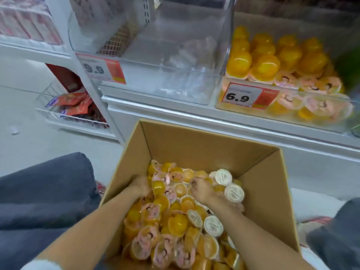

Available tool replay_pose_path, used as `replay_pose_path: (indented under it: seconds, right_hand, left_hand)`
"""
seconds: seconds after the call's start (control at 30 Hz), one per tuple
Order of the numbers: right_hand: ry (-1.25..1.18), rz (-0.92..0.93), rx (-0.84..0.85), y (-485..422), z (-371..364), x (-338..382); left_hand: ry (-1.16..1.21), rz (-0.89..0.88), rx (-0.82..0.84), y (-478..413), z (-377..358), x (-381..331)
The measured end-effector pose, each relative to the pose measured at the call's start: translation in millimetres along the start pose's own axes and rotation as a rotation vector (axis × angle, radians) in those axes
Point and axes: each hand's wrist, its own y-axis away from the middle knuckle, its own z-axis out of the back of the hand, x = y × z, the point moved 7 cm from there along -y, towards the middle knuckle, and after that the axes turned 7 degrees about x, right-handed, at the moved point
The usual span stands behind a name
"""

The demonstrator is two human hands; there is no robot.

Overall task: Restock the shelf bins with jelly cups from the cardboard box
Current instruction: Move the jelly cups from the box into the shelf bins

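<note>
Left hand (140, 186) is sunk among the jelly cups (175, 221), fingers hidden; its grip cannot be told. Right hand (200, 190) curls its fingers round cups, apparently gathering a load. One cardboard box (194, 145) holds the pile, beyond counting. Two shelf bins stand above: orange-stocked bin (288, 115) and clear bin (175, 88), nearly bare.

My bare forearms reach forward and down, drawing closer together toward the wrists. My left hand (141, 185) lies knuckles-up, its fingers curled under and hidden. My right hand (201, 189), just beside it, is palm-down with fingers bent downward.
</note>
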Motion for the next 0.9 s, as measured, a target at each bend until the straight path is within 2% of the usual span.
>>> replay_pose_path:
  seconds: [0.17,0.3,0.4,0.67,0.73,0.83,0.9]
  right_hand:
    - [-0.039,-0.089,0.148,-40.7,-48.0,-8.8]
    - [-0.020,-0.083,0.256,-63.4,-82.8,-0.3]
    - [-0.023,-0.073,0.182,-73.4,-87.6,10.6]
    - [-0.064,-0.105,0.087,-65.1,-81.3,11.2]
    - [-0.032,-0.075,0.050,-56.4,-74.0,13.4]
    - [0.048,-0.003,0.004,-36.0,-55.6,20.7]
    - [0.161,0.047,-0.044,-19.8,-37.8,23.2]
  left_hand:
    - [0.014,0.003,-0.030,-54.1,-45.6,37.5]
    - [-0.040,0.047,-0.051,-32.0,-37.7,22.8]
    - [-0.131,0.067,-0.104,-36.3,-36.8,22.7]
    - [-0.214,0.114,-0.094,-44.1,-28.4,13.8]
    - [-0.259,0.075,-0.106,-43.8,-22.3,9.4]
    - [-0.459,-0.022,-0.105,-44.0,-22.6,1.5]
    - [-0.507,-0.008,-0.085,-44.6,-27.8,-0.9]
